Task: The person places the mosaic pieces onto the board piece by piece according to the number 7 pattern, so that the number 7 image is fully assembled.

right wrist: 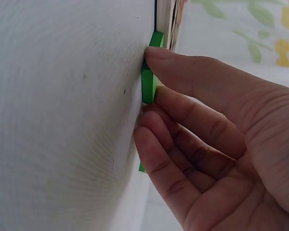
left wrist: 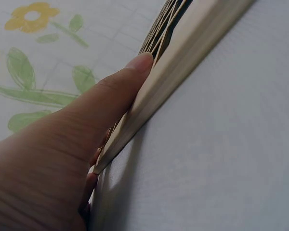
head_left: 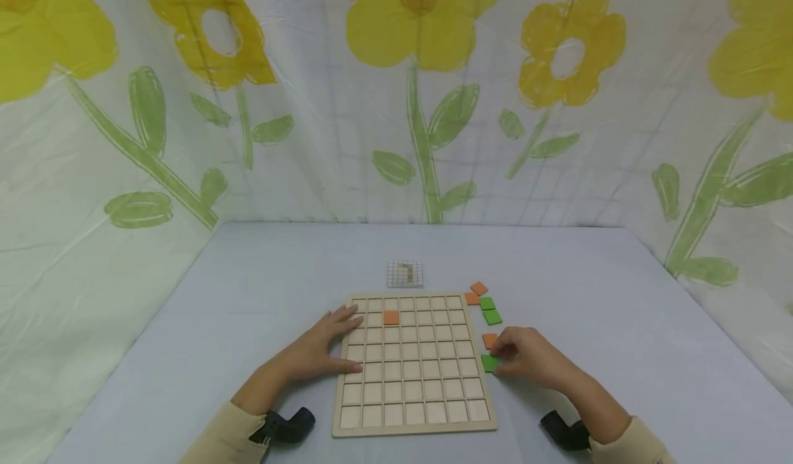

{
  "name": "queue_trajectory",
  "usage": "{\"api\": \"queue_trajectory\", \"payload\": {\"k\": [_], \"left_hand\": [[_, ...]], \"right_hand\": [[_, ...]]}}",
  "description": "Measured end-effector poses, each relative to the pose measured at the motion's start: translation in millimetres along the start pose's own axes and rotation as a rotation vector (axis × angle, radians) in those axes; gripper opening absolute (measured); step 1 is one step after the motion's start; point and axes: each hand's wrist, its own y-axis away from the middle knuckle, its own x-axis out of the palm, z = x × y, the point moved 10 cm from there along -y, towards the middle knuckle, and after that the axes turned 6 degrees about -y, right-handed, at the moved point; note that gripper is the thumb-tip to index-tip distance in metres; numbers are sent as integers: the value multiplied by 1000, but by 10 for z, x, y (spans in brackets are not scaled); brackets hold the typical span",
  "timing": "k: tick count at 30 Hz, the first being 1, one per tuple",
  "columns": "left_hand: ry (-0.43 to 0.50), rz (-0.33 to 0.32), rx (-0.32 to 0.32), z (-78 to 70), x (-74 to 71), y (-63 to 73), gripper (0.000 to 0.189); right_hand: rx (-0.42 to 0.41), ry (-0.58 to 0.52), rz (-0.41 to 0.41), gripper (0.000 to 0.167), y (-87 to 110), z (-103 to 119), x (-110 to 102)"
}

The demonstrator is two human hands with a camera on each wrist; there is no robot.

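A wooden grid board (head_left: pixel 415 430) with rows of square cells lies flat on the table. One orange tile (head_left: pixel 391 317) sits in a cell of its second row from the far side. My left hand (head_left: pixel 312 347) rests on the board's left edge, fingers spread, with the thumb (left wrist: pixel 127 74) laid over the rim in the left wrist view. Beside the board's right edge, my right hand (head_left: pixel 535 359) pinches a green tile (right wrist: pixel 148 86) between thumb and forefinger, low at the table surface. Another orange tile (head_left: pixel 489 341) lies just beyond those fingers.
Further up the board's right side lie two more orange tiles (head_left: pixel 479 288) and two green tiles (head_left: pixel 492 317). A small card with a grid pattern (head_left: pixel 405 274) lies behind the board. Flower-printed cloth (head_left: pixel 310 175) hangs around the white table (head_left: pixel 619 299).
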Motion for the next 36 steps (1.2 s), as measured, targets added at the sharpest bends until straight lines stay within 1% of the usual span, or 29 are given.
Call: {"api": "queue_trajectory", "payload": {"k": [5, 10, 14, 18, 21, 27, 32, 36], "left_hand": [[-5, -7, 15, -14, 2, -3, 89], [-1, -7, 4, -20, -9, 9, 89], [-1, -5, -2, -13, -9, 16, 89], [4, -4, -2, -6, -6, 16, 89], [6, -2, 2, -1, 4, 11, 89], [2, -5, 4, -3, 0, 18, 90], [-11, -4, -9, -1, -9, 20, 90], [-11, -1, -16, 0, -6, 19, 90]], "right_hand": [[25, 3, 10, 21, 0, 6, -14], [31, 6, 24, 21, -22, 11, -33], [12, -14, 27, 20, -54, 36, -62], [-27, -44, 24, 20, -103, 64, -88], [-60, -46, 21, 20, -149, 82, -102], [-79, -60, -6, 21, -258, 145, -149], [-110, -67, -37, 23, -366, 280, -179], [-155, -71, -44, 21, -449, 402, -178]]}}
